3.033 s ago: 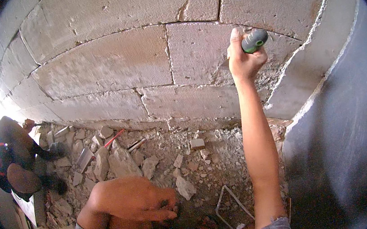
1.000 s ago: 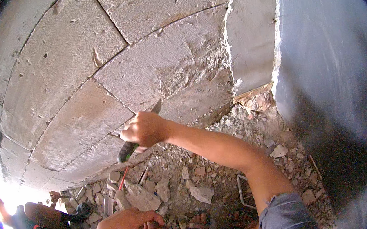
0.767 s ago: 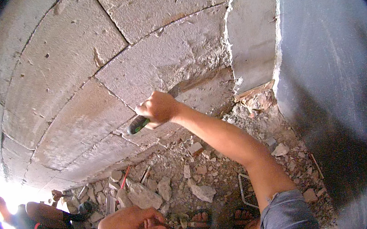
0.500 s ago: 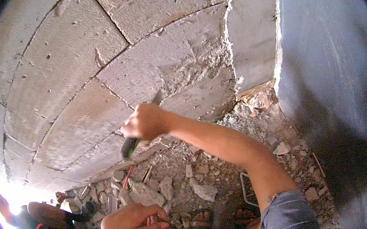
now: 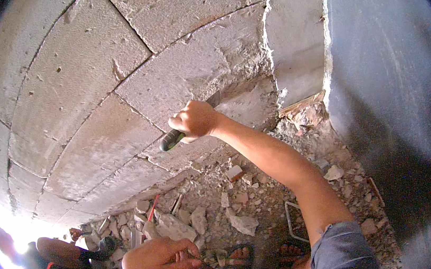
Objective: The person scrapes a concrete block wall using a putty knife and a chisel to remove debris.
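My right hand [image 5: 192, 120] is closed around the dark, green-marked handle of a scraper [image 5: 171, 139]. Its flat metal blade [image 5: 213, 99] points up and right against the wall of grey blocks [image 5: 82, 80]. Right of the blade runs a darker, smoother band [image 5: 247, 89], with rough crumbly mortar [image 5: 250, 62] above it. Low in the view, my left hand [image 5: 179, 255] rests bent by my legs with its fingers curled in. Nothing shows in it, though part of the hand is hidden.
Broken rubble [image 5: 244, 224] litters the ground along the wall's foot and around my sandals [image 5: 238, 256]. A bent metal rod [image 5: 291, 221] stands by my right foot. A smooth grey-blue surface [image 5: 388, 61] rises at right. Another person's legs [image 5: 63, 263] are at lower left.
My right hand has moved up and to the right along the wall with the scraper. A dark, smoother band now shows where rough mortar was. My left hand stays almost in place.
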Tool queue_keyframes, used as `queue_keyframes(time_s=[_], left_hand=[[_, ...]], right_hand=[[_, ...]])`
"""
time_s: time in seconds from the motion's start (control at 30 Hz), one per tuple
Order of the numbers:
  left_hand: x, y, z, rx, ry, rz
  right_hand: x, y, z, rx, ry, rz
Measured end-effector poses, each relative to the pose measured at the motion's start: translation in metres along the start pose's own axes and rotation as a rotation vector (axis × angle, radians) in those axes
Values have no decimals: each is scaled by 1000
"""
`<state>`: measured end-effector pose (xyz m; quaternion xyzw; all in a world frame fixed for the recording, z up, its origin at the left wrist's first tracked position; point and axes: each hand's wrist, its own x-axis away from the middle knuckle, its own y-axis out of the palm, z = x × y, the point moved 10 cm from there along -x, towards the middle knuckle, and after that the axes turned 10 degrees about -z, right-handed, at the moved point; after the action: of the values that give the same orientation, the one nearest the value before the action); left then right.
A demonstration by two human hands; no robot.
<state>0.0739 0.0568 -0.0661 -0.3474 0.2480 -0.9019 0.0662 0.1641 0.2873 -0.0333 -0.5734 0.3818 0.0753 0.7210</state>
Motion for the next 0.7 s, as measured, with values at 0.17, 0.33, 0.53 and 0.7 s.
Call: queue_keyframes(time_s=[0.17,0.33,0.53,0.7], left_hand=[[2,0,13,67,101,70],[-4,2,4,11,16,-12],[-5,0,12,67,51,-16],[-3,9,-11,25,-17,-39]], right_hand=[[-12,-20,-57,20,-276,255],[7,-25,-35,-66,-318,287],[1,-26,-52,-50,-277,236],[3,-22,-59,-3,-286,193]])
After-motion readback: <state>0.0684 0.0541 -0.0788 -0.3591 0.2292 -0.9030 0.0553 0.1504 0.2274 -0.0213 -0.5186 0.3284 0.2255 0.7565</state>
